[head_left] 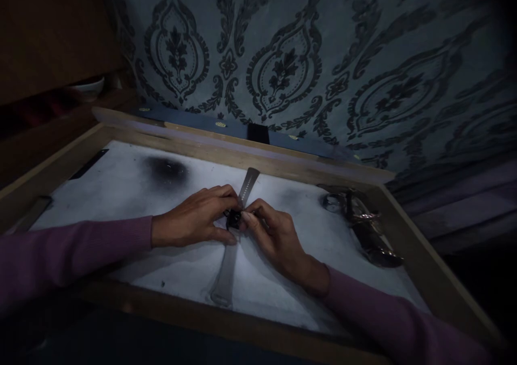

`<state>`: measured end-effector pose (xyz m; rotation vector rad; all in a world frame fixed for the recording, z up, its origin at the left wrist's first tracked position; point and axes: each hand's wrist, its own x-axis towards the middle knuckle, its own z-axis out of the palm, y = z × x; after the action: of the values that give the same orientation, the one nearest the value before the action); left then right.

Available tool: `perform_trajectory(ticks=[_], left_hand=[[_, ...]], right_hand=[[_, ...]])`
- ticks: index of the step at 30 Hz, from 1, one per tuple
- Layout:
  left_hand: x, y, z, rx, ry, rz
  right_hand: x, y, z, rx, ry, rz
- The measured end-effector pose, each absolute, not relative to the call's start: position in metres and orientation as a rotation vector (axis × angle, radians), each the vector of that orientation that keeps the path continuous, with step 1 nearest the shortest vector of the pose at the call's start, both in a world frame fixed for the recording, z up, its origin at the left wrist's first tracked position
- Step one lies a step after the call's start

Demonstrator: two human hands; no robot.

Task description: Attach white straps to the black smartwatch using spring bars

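My left hand (197, 217) curves around a small black object (233, 219) near the middle of a wooden-framed white surface. Its index finger and thumb lie on either side of the object. From the other side, my right hand (278, 236) pinches the same object between thumb and fingers. The object's kind is too dark and too covered to make out. Beyond my fingers a flat grey strip (249, 181) with a row of light dots sticks out. A pale, translucent-looking strip (224, 279) extends from below my hands towards the front edge.
The wooden frame (436, 268) rises around the white surface (169, 271). Dark, shiny items and cables (367, 230) lie at the right end. A dark flat bar (89, 164) lies at the left. Patterned wallpaper (278, 58) stands behind; a white bowl (89, 89) sits on a shelf.
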<state>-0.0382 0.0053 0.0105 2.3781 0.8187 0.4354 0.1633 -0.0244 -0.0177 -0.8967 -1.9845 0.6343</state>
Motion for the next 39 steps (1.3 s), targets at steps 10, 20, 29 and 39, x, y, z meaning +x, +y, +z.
perform_trajectory(ticks=[10, 20, 29, 39], left_hand=[[-0.0370, 0.0051, 0.0132, 2.355, 0.830, 0.410], [-0.0376, 0.0058, 0.0119, 2.355, 0.822, 0.423], [-0.0368, 0.0059, 0.0116, 2.336, 0.831, 0.412], [-0.0373, 0.0056, 0.0144, 2.356, 0.837, 0.395]], right_hand=[[0.1623, -0.0243, -0.0179, -0.913, -1.970, 0.630], [0.1626, -0.0239, -0.0175, -0.920, -1.966, 0.642], [0.1629, -0.0234, -0.0154, -0.881, -2.026, 0.562], [0.1615, -0.0233, -0.0157, -0.841, -2.073, 0.492]])
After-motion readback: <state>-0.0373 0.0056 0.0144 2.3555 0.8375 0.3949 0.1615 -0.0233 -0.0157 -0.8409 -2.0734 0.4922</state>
